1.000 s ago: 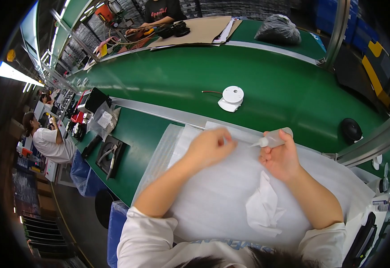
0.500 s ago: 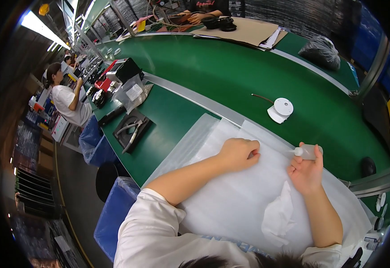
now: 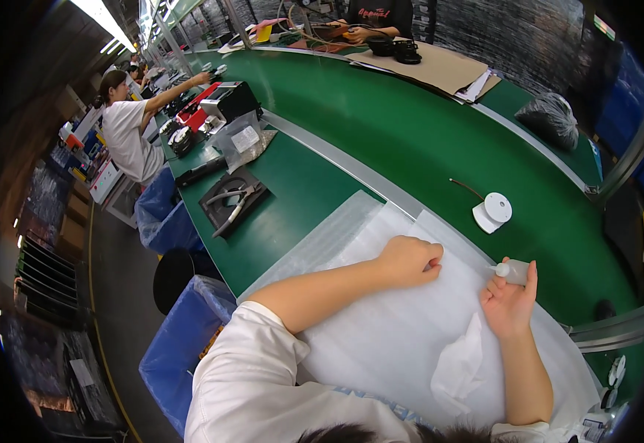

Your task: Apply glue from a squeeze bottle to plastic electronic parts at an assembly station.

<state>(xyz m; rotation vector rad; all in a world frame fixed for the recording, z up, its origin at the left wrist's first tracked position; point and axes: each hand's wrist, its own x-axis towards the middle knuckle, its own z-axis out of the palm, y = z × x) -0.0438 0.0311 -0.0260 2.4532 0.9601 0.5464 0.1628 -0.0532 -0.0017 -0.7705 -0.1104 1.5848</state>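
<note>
Holding a squeeze bottle (image 3: 515, 272) at the edge of a white sheet (image 3: 366, 325)

The bottle is small and cloudy white plastic, with a white cap and a thin pointed nozzle. It lies tipped on its side, nozzle toward the left, near the far right edge of the sheet. The sheet looks soft and slightly see-through, like packing foam, with a crumpled white tissue (image 3: 458, 365) on top. Beyond it, on a smooth, shiny green surface (image 3: 381, 125), sits a round white part (image 3: 494, 210) with a flat tab and a thin dark wire. To the left, a pair of pliers (image 3: 235, 203) with curved handles rests on a flat black tray (image 3: 257, 193), near a crinkled clear bag (image 3: 244, 144).

A white label with print too small to read is stuck on the clear bag. Across the green surface, a co-worker's black shirt (image 3: 381, 13) carries red lettering; blue lettering shows partly on the person's own white shirt (image 3: 255, 369).

The right hand (image 3: 508, 303) is turned palm up, half closed, gripping the bottle between thumb and fingers. The left hand (image 3: 410, 262) is curled into a loose fist above the sheet, thumb and forefinger close together around a dark gap; I cannot tell whether anything is inside it
</note>
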